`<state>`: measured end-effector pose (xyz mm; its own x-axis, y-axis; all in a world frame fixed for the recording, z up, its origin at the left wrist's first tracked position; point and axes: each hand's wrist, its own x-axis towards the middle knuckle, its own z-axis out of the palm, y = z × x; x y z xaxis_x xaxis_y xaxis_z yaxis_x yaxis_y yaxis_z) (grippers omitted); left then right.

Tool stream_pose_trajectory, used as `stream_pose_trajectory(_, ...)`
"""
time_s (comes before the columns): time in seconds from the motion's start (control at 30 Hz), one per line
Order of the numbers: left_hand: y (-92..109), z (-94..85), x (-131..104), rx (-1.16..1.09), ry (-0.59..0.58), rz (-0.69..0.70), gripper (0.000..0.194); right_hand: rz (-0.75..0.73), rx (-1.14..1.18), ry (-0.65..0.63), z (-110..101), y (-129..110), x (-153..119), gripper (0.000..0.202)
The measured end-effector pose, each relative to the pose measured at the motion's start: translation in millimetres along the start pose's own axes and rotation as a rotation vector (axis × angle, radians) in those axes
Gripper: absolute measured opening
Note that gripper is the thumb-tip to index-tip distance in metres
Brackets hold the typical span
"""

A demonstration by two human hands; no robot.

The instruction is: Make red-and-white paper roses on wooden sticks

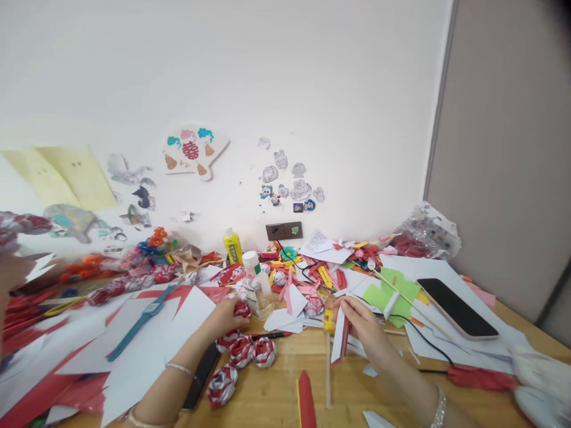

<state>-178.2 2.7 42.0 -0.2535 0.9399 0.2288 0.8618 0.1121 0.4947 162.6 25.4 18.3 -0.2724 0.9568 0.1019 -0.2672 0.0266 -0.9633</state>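
Paper strip [339, 340], folded, white with red edges, held at its upper end in the right hand [360, 321]; thumb and fingers [352, 305] pinched together on it, the strip slanting down over the wooden surface [285, 395]. Left hand [229, 318] at the back of a cluster of red-and-white paper balls [241, 351], fingers curled against one of them; whether they grip it, cannot tell. Black pen [272, 335] just behind the front balls. Between the hands, a pale stick [328, 371] below a yellow piece [329, 321], close beside the strip. Nearer the wearer, a pointed red strip [306, 399] with a yellow edge. Clear bottle [257, 288] with white cap stands beyond the left hand. Dark phone [457, 308] lies on white sheets, right side; blue watch [141, 324] on paper, left side. At the far left edge, another forearm [5, 276], partly cut off, beside more red-and-white paper work [24, 223].
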Motion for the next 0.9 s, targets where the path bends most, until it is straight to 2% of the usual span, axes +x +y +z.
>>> stream_pose_trajectory(0.1,-0.4,9.6,-0.6,0.066,0.017,0.005,0.018,-0.005,-0.018,-0.028,-0.1,1.9,0.1,0.043)
stream_pose_trajectory(0.2,-1.4,12.6,-1.8,0.086,0.036,0.008,0.016,-0.008,-0.034,-0.047,0.7,0.8,-0.8,0.043)
stream_pose_trajectory(0.37,-6.4,-1.9,-11.9,0.047,0.114,0.074,0.020,-0.025,-0.053,-0.050,1.2,-2.1,-1.8,0.042)
stream_pose_trajectory(0.47,-2.1,-13.8,-33.2,-0.009,0.200,0.098,0.034,-0.055,-0.085,-0.044,0.2,-2.0,-1.7,0.041)
stream_pose_trajectory(0.57,8.1,-14.7,-71.9,-0.150,0.236,0.133,0.046,-0.070,-0.094,-0.046,-0.3,-2.8,-2.8,0.040)
stream_pose_trajectory(0.63,13.9,-5.5,-102.2,-0.166,0.230,0.178,0.048,-0.065,-0.092,-0.045,0.1,-3.7,-3.9,0.040)
stream_pose_trajectory(0.73,14.7,19.7,-139.6,-0.056,0.264,0.188,0.046,-0.058,-0.113,-0.023,0.9,-3.1,-4.4,0.040)
stream_pose_trajectory(0.83,6.6,44.1,-156.4,0.065,0.303,0.261,0.050,-0.042,-0.137,-0.013,0.3,1.7,-3.5,0.039)
stream_pose_trajectory(0.9,0.7,51.9,-157.5,0.149,0.365,0.306,0.052,-0.020,-0.131,-0.029,-1.2,6.3,-2.8,0.038)
